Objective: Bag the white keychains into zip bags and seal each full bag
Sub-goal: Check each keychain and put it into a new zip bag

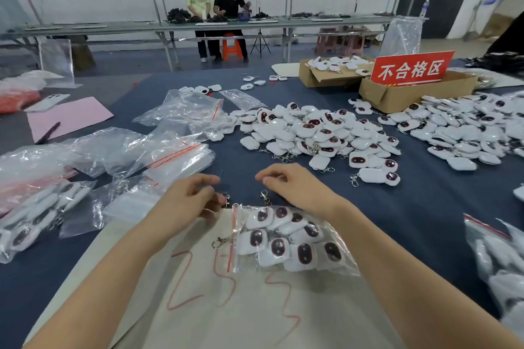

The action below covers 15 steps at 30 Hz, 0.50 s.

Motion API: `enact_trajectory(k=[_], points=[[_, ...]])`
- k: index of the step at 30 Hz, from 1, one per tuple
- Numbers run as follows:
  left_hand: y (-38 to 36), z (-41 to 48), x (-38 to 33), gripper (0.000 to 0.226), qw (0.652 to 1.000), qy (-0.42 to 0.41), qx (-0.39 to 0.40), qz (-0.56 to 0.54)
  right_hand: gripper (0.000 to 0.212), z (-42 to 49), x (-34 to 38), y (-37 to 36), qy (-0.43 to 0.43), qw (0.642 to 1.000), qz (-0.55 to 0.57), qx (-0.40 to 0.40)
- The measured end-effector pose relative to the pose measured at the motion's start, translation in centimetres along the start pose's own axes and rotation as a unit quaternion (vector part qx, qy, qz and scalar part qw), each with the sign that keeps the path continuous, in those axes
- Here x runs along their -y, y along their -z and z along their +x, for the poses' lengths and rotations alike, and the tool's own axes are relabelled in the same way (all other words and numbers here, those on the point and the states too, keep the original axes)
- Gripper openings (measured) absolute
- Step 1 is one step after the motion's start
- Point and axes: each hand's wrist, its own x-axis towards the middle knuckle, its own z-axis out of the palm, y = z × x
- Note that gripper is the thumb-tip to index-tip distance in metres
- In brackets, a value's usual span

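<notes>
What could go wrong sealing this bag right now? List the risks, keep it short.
1. A metal clasp lies across the red zip strip of the zip bag. Pressing the strip shut over it would probably leave a gap.
2. Two more clasps lie just outside the bag's far edge and could snag or get left out.
3. The mouth looks open, so lifting the bag may spill keychains.

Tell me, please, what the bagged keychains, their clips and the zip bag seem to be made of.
Keychains: likely hard plastic, glossy white shells with dark shiny faces. Clips: metal by the look, silvery with glints. Zip bag: thin clear plastic film, crinkled and reflective, with a red strip at its mouth.
</notes>
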Motion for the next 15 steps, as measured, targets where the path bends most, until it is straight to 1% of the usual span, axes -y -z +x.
enact_trajectory(k=[1,2,3,4,5,6,7,9,11,12,13,14,15], points=[[-0.1,0.4,-0.1,0.023,0.999,-0.002,-0.021,-0.03,0.025,0.5,-0.4,0.2,-0.017,0.998,-0.03,-0.053],[-0.3,0.7,-0.2,0.023,0.998,-0.007,-0.036,-0.057,0.03,1.0,-0.8,0.3,-0.04,0.99,-0.087,-0.108],[-0.7,1.1,-0.3,0.023,0.996,-0.011,-0.047,-0.078,0.034,1.4,-1.3,0.5,-0.071,0.971,-0.163,-0.157],[-1.2,1.6,-0.3,0.023,0.994,-0.015,-0.055,-0.096,0.037,1.7,-1.7,0.7,-0.111,0.945,-0.237,-0.196],[-1.8,2.1,-0.3,0.024,0.992,-0.019,-0.061,-0.109,0.039,1.9,-2.1,0.9,-0.15,0.922,-0.285,-0.216],[-2.3,2.7,-0.4,0.025,0.99,-0.021,-0.065,-0.12,0.041,2.1,-2.5,1.1,-0.181,0.908,-0.31,-0.216],[-2.9,3.3,-0.4,0.025,0.989,-0.022,-0.068,-0.132,0.041,2.2,-2.8,1.3,-0.2,0.903,-0.32,-0.207],[-4.0,4.2,-0.4,0.025,0.986,-0.024,-0.069,-0.151,0.036,2.6,-3.3,1.5,-0.206,0.897,-0.334,-0.202],[-4.9,4.8,-0.1,0.025,0.984,-0.027,-0.071,-0.16,0.03,2.7,-3.6,1.7,-0.195,0.887,-0.364,-0.206],[-5.3,4.9,0.1,0.025,0.984,-0.031,-0.071,-0.16,0.029,2.7,-3.7,1.8,-0.182,0.888,-0.364,-0.213],[-5.5,5.0,0.5,0.025,0.984,-0.039,-0.069,-0.157,0.03,2.5,-3.9,1.9,-0.164,0.902,-0.328,-0.227],[-5.7,5.0,0.8,0.025,0.985,-0.049,-0.065,-0.153,0.031,2.2,-3.9,2.0,-0.143,0.925,-0.251,-0.247],[-5.7,5.0,1.0,0.024,0.985,-0.06,-0.062,-0.152,0.031,2.0,-3.8,2.1,-0.117,0.946,-0.146,-0.265]])
